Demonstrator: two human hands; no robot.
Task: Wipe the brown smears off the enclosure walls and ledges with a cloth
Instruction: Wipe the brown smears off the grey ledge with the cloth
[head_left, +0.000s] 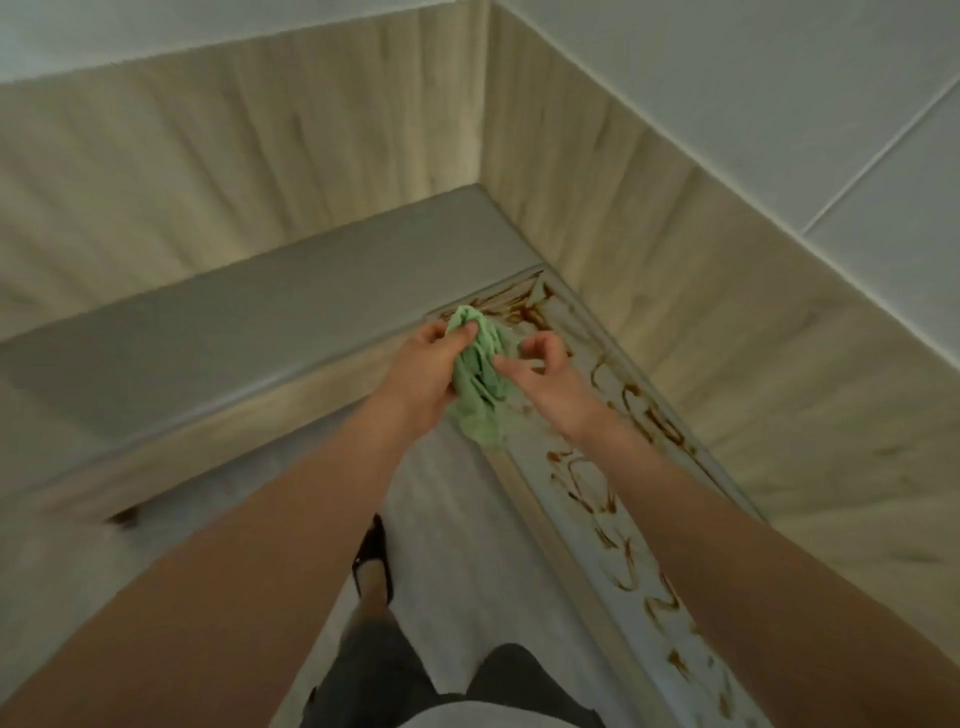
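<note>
Left hand (421, 376) and right hand (543, 382) both grasp the cloth (480, 387). Brown smears (589, 493) cover the ledge (535, 465); wiping seems barely begun

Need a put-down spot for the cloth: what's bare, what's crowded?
Free: the flat grey ledge, between beige streaked wall and pale floor; floor right of the black shoe too. Crowded: the white right-side ledge, brown smears all along; left hand and right hand hold the crumpled green cloth over its far end.

Both hands (bare) bunching green cloth (480, 376), smeared ledge (613, 499)
</note>
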